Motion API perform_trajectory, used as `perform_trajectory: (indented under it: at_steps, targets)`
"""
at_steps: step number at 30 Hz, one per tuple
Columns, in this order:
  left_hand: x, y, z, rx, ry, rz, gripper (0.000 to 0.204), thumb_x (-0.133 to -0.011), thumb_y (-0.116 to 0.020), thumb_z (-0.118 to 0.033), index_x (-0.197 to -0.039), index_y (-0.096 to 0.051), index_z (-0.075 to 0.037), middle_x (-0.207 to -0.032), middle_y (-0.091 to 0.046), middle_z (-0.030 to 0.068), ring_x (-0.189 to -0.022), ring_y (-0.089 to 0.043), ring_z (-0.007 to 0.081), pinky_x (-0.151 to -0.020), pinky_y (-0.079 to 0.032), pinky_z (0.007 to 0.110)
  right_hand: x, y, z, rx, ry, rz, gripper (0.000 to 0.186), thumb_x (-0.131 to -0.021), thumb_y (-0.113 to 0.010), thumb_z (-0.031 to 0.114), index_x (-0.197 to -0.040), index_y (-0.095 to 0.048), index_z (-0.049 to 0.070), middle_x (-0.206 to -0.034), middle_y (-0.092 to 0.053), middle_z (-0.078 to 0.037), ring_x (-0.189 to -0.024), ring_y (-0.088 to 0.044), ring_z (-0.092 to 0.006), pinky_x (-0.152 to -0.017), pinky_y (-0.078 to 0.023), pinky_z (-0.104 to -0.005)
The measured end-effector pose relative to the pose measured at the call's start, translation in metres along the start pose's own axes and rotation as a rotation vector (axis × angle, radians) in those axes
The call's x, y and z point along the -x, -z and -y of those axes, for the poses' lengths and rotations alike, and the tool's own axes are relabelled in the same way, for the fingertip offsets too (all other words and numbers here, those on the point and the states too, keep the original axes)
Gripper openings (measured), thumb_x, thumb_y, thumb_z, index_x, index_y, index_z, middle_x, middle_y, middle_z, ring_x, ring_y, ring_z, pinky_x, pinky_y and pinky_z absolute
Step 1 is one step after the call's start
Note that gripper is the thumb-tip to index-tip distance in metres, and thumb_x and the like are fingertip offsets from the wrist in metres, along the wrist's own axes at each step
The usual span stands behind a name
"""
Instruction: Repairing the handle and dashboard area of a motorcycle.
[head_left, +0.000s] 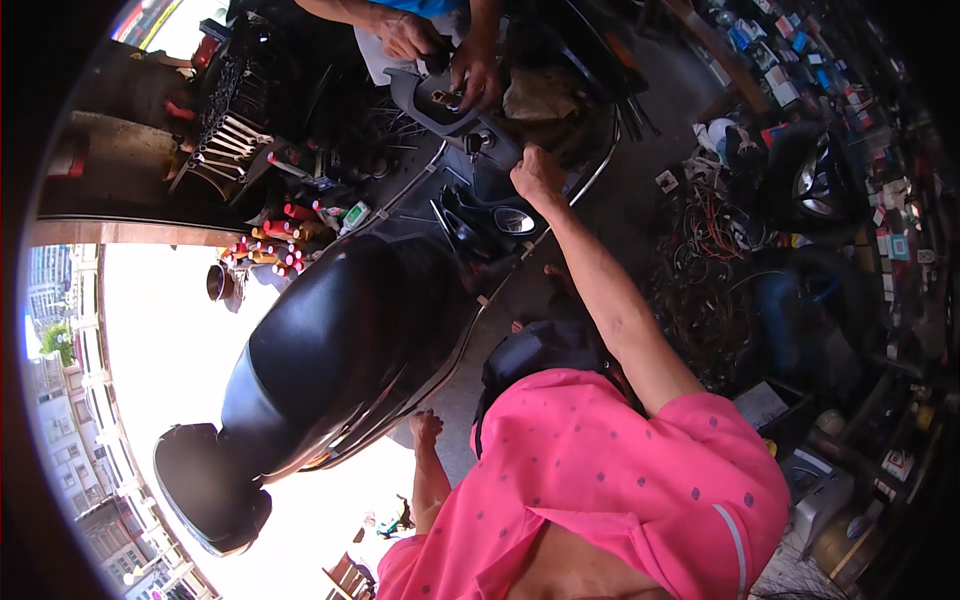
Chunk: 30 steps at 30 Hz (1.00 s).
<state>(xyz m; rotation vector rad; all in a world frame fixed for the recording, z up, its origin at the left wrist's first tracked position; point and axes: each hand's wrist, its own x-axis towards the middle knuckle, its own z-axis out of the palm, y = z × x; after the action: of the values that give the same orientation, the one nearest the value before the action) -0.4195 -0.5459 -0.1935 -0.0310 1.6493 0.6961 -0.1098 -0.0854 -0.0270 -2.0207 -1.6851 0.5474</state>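
Observation:
A black motor scooter with a long seat [320, 320] stands in front of me, its front end pointing away. I stretch my right hand [540, 180] out to the dark panel [492, 170] at the scooter's front. Its fingers are curled against the panel's right edge, and what they grip is hidden. My left hand [425, 428] hangs low beside the scooter's near side, fingers curled in, with no object showing in it. Across from me, another person's hands [440, 60] work at the grey front cover [430, 105]. A rear-view mirror [514, 220] lies on the footboard.
Spanners [228, 145] hang in a rack at the far left, above several red-capped bottles [280, 240]. Tangled cables [715, 235] and a headlight unit [820, 180] lie to the right. Shelves of small boxes [790, 60] line the far right. A tail box [210, 480] ends the scooter.

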Motion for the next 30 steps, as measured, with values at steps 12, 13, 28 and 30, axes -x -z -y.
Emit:
perform_trajectory:
  at_steps: [12,13,28,30]
  targets:
    - [-0.011,-0.039,0.137,-1.27,0.02,-0.196,0.042,-0.064,-0.06,-0.031,-0.094,-0.057,-0.002,-0.093,-0.059,0.0172,-0.082,-0.06,0.0288,-0.069,-0.048,0.036,0.006,0.008,0.007,-0.033,0.008,0.034,0.017,-0.068,-0.05,0.011,-0.08,-0.056,0.001,-0.088,-0.058,-0.022,-0.083,-0.056,-0.038,-0.07,-0.046,-0.0426]
    - [-0.013,-0.042,0.136,-1.205,-0.007,-0.243,0.043,-0.064,-0.06,-0.031,-0.095,-0.056,-0.001,-0.093,-0.059,0.0181,-0.082,-0.06,0.0292,-0.069,-0.048,0.036,0.008,0.009,0.006,-0.017,0.012,0.038,0.017,-0.068,-0.05,0.011,-0.08,-0.056,0.001,-0.088,-0.058,-0.022,-0.083,-0.056,-0.038,-0.07,-0.046,-0.0423]
    - [-0.03,-0.127,0.02,-0.287,-0.19,-0.329,0.043,-0.07,-0.063,-0.023,-0.102,-0.05,0.003,-0.088,-0.058,0.0179,-0.078,-0.059,0.0266,-0.061,-0.049,0.035,0.0,0.02,-0.006,0.006,0.242,0.066,0.017,-0.068,-0.049,0.011,-0.079,-0.054,-0.001,-0.08,-0.058,-0.024,-0.076,-0.056,-0.0388,-0.067,-0.046,-0.0419]
    - [-0.033,-0.143,0.019,-0.44,-0.293,-0.46,0.045,-0.068,-0.063,-0.03,-0.097,-0.054,0.004,-0.09,-0.059,0.0202,-0.084,-0.058,0.0299,-0.072,-0.046,0.036,-0.001,0.02,-0.008,0.004,0.257,0.078,0.017,-0.068,-0.049,0.011,-0.078,-0.054,-0.001,-0.08,-0.057,-0.024,-0.076,-0.056,-0.0389,-0.067,-0.046,-0.0421]
